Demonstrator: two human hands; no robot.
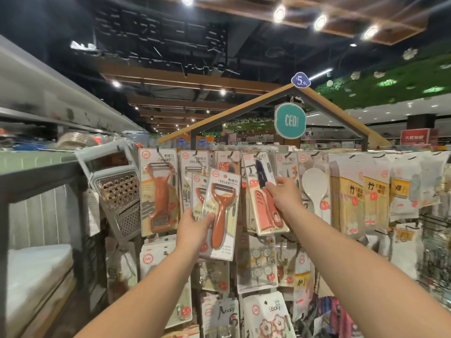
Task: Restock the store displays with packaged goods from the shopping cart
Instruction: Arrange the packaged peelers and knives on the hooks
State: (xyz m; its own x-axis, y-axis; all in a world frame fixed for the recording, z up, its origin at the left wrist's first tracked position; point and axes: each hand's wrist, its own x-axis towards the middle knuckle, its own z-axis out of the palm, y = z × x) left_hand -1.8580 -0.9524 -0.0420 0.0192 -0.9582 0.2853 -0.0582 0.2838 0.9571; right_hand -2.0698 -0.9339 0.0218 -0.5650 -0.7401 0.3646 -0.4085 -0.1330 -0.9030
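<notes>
My left hand (195, 228) grips two carded orange peeler packs (220, 213) by their lower left edge, holding them up in front of the hanging display. My right hand (284, 193) pinches the right edge of a carded knife pack (262, 193) with a pink handle and sheath, which hangs at a tilt on a top-row hook (257, 154). More peeler packs (158, 193) hang on the hooks to the left of it. The shopping cart is out of view.
A metal grater (117, 191) hangs at the display's left end beside a grey shelf unit (36, 172). White rice paddles (314, 191), bamboo goods (351, 198) and sticky hook packs (266, 315) fill the other rows. A teal round sign (290, 121) hangs under the roof-shaped frame.
</notes>
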